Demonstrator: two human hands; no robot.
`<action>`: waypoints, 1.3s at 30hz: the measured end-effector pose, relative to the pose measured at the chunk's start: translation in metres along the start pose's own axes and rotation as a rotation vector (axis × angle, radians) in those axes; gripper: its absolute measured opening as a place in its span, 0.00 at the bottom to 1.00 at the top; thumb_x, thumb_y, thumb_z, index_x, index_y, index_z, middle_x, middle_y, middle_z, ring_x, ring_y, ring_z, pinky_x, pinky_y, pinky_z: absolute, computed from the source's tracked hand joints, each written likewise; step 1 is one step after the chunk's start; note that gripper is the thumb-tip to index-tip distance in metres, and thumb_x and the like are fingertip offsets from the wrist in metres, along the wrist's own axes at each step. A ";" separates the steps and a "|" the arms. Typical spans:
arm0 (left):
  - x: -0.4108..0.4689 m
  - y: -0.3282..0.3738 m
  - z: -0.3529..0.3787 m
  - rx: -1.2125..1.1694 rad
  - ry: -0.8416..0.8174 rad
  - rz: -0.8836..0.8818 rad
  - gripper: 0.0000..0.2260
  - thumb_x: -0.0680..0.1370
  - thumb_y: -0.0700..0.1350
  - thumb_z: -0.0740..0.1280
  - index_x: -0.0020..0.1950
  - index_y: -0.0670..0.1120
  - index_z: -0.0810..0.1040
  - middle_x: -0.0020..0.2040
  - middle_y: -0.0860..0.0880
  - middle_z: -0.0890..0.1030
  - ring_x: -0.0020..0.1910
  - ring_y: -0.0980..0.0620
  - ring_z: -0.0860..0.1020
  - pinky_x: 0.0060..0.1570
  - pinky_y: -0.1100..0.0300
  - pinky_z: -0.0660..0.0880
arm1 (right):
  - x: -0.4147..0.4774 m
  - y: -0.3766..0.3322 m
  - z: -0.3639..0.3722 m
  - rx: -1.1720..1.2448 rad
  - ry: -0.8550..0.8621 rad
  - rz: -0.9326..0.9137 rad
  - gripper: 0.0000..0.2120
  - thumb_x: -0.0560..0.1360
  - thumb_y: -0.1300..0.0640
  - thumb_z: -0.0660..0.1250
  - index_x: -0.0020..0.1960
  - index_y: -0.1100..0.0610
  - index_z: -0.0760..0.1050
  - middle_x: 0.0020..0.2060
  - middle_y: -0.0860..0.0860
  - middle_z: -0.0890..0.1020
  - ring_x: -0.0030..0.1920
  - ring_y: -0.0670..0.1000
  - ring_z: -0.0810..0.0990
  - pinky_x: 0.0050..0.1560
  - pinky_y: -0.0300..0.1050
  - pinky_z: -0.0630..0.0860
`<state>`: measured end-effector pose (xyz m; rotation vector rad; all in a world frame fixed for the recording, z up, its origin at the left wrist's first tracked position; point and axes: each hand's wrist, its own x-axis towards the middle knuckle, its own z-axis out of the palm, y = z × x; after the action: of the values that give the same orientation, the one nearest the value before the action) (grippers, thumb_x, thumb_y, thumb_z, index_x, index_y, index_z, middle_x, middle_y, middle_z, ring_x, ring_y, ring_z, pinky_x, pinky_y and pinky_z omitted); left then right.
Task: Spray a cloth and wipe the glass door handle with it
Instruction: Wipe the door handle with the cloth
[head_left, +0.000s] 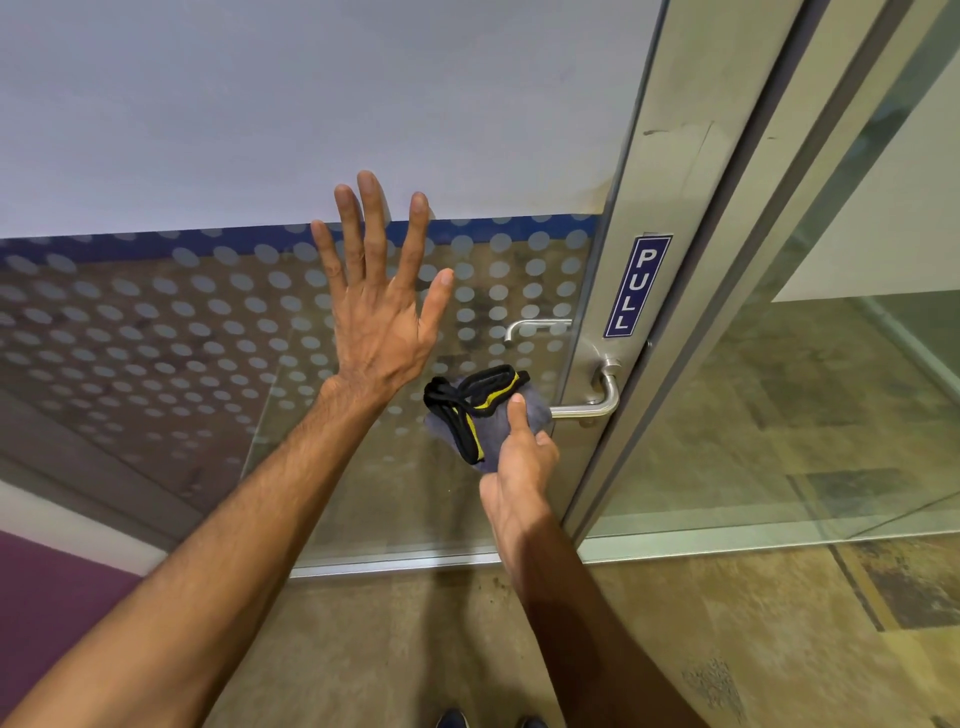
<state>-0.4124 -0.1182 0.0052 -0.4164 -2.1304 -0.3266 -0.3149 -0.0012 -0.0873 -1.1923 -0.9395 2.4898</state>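
Note:
A steel lever door handle (597, 402) juts from the metal stile of the glass door (208, 338). My right hand (517, 462) is shut on a bunched grey cloth (488, 421) with black and yellow edging, pressed around the free end of the lever. The thumb lies on top of the cloth. My left hand (379, 306) is flat against the glass to the left of the handle, fingers spread, holding nothing. No spray bottle is in view.
A blue PULL sign (636, 286) sits on the stile above the handle. A second handle (535, 328) shows through the glass on the far side. Dotted frosting covers the pane's middle. A fixed glass panel (831, 389) stands to the right. Shoe tips (493, 719) show below.

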 end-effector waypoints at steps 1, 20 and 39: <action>0.000 0.000 -0.001 -0.004 -0.003 0.002 0.29 0.86 0.59 0.53 0.83 0.45 0.53 0.79 0.28 0.58 0.79 0.51 0.29 0.77 0.34 0.41 | -0.001 0.000 0.001 0.009 0.003 0.013 0.06 0.79 0.56 0.71 0.46 0.56 0.75 0.41 0.54 0.84 0.41 0.56 0.85 0.36 0.50 0.84; -0.001 0.001 -0.009 0.014 -0.071 0.019 0.28 0.86 0.61 0.49 0.82 0.49 0.45 0.81 0.31 0.54 0.80 0.43 0.39 0.78 0.35 0.40 | -0.022 0.003 -0.046 -0.129 -0.500 0.200 0.23 0.77 0.57 0.69 0.68 0.68 0.75 0.64 0.68 0.80 0.67 0.68 0.77 0.70 0.65 0.72; 0.000 0.005 -0.012 0.002 -0.084 0.007 0.29 0.86 0.60 0.50 0.82 0.49 0.44 0.82 0.33 0.51 0.80 0.42 0.40 0.78 0.35 0.39 | -0.042 -0.063 -0.112 0.200 -0.848 0.432 0.38 0.80 0.41 0.65 0.82 0.57 0.56 0.80 0.65 0.59 0.78 0.75 0.54 0.68 0.86 0.50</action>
<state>-0.4012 -0.1183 0.0121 -0.4429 -2.2108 -0.3074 -0.2068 0.0783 -0.0733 -0.2440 -0.5761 3.4224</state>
